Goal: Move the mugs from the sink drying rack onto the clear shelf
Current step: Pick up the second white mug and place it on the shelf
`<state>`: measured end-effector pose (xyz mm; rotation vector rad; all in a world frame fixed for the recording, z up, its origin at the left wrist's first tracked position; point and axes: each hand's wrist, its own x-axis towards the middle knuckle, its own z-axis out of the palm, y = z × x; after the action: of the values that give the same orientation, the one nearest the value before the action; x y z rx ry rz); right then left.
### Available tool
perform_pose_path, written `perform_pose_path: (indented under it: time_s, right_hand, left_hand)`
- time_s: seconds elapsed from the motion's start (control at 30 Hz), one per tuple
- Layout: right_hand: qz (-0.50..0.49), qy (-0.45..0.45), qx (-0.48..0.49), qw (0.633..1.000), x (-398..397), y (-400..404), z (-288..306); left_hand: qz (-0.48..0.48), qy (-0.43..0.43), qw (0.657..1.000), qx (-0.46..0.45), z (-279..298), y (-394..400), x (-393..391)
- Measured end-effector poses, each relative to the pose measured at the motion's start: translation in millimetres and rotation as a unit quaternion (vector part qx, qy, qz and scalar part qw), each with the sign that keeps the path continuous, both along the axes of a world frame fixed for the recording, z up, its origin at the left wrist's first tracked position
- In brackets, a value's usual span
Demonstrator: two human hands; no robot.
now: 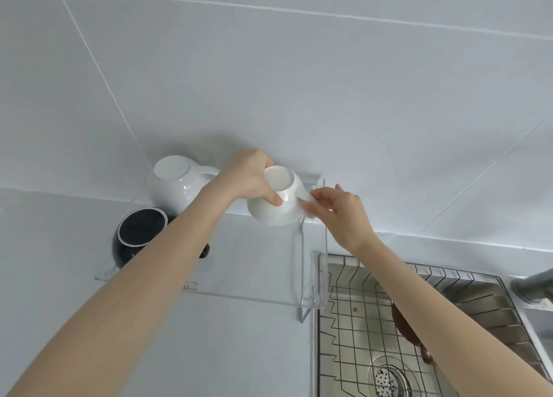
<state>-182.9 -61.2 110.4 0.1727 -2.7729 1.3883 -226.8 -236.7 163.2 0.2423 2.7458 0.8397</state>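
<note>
Glossy white mug (276, 200), upside down between left hand (250, 176) and right hand (338, 214).

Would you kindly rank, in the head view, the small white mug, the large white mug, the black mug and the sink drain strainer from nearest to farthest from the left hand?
1. Small white mug, upside down, gripped by the left hand.
2. Large white mug, just left, against the wall.
3. Black mug, lower left on the clear shelf.
4. Sink drain strainer, far lower right.

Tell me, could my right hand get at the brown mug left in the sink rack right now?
Probably not yet: the right hand is pinching the white mug handle on the clear shelf. Once free, the brown mug looks unobstructed.
</note>
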Motion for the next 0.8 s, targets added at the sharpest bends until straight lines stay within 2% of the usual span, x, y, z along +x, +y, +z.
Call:
perform_pose_path:
  time_s: [0.13, 0.3, 0.43, 0.63, 0.7, 0.8]
  right_hand:
    - [0.013, 0.007, 0.03, 0.999, 0.0, -0.4, -4.5]
    - [0.019, -0.009, 0.016, 1.0, 0.3, 0.1, -0.5]
    - [0.012, 0.011, -0.003, 1.0, 10.9, 10.2, 9.8]
    - [-0.062, 0.012, -0.056, 0.996, 53.8, 79.0, 29.8]
    - [-0.105, -0.001, -0.059, 0.993, 76.0, 114.5, 23.6]
    - [-0.146, -0.032, -0.054, 0.987, 102.6, 155.6, 6.9]
  left_hand:
    - [0.005, -0.001, 1.0, -0.015, -2.7, 2.2, -0.1]
    - [0.002, -0.006, 0.999, -0.036, -1.5, 4.0, 1.4]
    - [-0.001, 0.014, 0.993, -0.115, 5.4, 21.4, 18.0]
    - [-0.049, 0.14, 0.989, 0.002, 9.0, 89.6, 77.6]
    - [-0.093, 0.117, 0.987, 0.059, -3.9, 122.8, 100.7]
    - [-0.116, 0.034, 0.987, 0.106, -35.1, 154.9, 122.2]
